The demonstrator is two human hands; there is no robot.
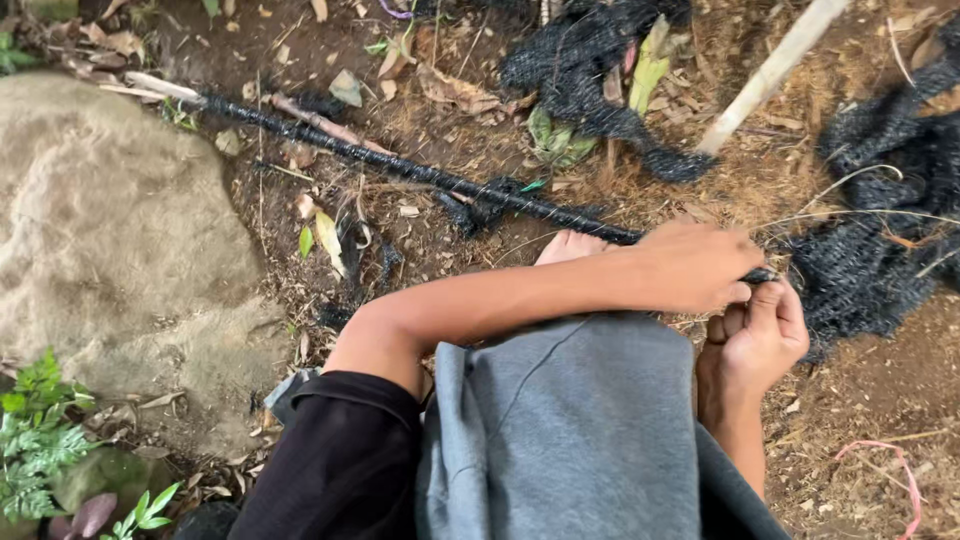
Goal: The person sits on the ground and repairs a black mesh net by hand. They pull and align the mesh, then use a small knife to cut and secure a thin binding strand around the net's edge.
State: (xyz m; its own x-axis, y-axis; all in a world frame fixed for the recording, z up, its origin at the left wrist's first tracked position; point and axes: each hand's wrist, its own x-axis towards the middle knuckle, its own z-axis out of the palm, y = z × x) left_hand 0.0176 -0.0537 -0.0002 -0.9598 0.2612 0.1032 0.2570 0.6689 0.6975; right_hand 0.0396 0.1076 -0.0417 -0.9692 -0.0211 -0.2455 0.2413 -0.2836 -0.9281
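Note:
A long stick wrapped in black netting (400, 165) lies across the dirt from upper left to the middle right. My left hand (700, 265) reaches across my body and closes over the stick's right end. My right hand (755, 335) sits just below it, fingers curled around the same end where the wrapped stick meets a heap of black netting (860, 270). My knees in grey cloth (570, 430) fill the lower middle, and a bare foot (568, 247) shows by the stick.
A large pale rock (110, 230) lies at the left with green plants (40, 440) below it. More black netting (590, 60) and a pale wooden pole (770, 70) lie at the top. A pink band (900, 470) rests at the lower right. Dry leaves litter the soil.

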